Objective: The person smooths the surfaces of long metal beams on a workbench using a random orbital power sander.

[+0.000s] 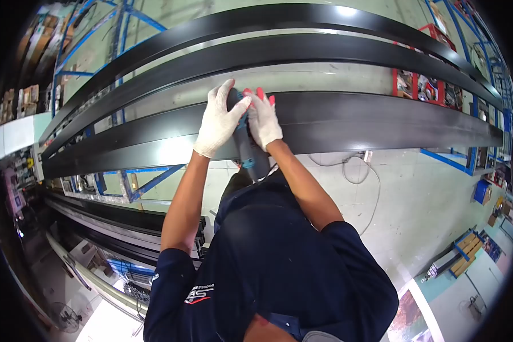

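Observation:
A long teal-and-black handheld power tool [244, 145] points away from my body, over the nearest dark metal bar [347, 122]. Its exact kind is hard to make out, because both hands cover the front end. My left hand [219, 118], in a white knitted glove, is closed over the left side of the tool's head, with its thumb across the top. Against the right side of the tool, my right hand [263, 121] is closed with its fingers bent; its glove is white with red fingertips. The tool's thicker rear end [259, 167] sits close to my shirt.
Two more dark bars [302, 48] [302, 20] run parallel beyond the nearest one. Blue metal racks [122, 34] support the left side. Red bins [419, 85] stand beyond the bars at right. A grey cable [376, 194] loops across the floor.

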`<state>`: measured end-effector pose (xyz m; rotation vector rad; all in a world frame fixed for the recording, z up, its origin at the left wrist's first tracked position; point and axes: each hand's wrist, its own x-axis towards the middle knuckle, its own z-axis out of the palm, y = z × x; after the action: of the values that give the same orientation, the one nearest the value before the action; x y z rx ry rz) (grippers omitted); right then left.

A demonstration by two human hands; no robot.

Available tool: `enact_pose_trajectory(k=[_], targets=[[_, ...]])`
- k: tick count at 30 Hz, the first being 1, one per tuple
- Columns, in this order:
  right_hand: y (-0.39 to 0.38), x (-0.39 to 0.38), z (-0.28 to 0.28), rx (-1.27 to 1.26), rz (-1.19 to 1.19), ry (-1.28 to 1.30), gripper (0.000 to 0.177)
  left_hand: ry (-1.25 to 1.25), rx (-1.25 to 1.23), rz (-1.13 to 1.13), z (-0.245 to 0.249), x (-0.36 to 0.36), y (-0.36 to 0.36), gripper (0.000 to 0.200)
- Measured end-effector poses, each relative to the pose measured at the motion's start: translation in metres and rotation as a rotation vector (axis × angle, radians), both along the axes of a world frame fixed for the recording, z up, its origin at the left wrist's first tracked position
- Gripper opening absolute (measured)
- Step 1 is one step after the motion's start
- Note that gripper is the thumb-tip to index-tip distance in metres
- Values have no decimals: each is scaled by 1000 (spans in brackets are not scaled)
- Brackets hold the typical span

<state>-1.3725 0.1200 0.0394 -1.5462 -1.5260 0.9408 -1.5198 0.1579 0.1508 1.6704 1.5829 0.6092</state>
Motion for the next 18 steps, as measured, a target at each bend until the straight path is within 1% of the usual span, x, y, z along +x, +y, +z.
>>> enact_pose_trajectory(k=[1,2,3,4,5,6,7,10,11,13,15,17,18], targets=[[2,-27,2,-23,42,-34,44,110,44,35,1,-18,4,60],[5,-51,3,-32,113,-88,47,220,83,69,1,-38,8,55],[6,-75,5,-34,161,-82,53,330,114,101,-1,-59,9,50],[5,-97,4,-2,204,-142,56,360,209,152,-3,-79,10,40],[6,-117,2,30,247,-201,60,428,214,154,-3,-103,14,36],[5,-133,-6,71,281,-348,66,465,185,163,-2,-126,20,34],[4,-139,-9,91,310,-402,67,502,157,170,-1,-147,27,32],[2,-127,-11,139,367,-544,71,557,138,116,4,-208,46,36],[-1,-115,-16,137,322,-607,74,590,152,92,6,-225,49,37],[-6,-60,-10,16,241,-790,79,624,172,48,4,-257,55,35],[-17,19,-3,-131,109,-867,84,651,157,9,4,-277,58,32],[-38,112,-23,-188,-128,-1040,90,617,188,-21,5,-285,56,28],[-50,161,-19,-272,-235,-1015,90,619,185,-22,5,-283,55,27]])
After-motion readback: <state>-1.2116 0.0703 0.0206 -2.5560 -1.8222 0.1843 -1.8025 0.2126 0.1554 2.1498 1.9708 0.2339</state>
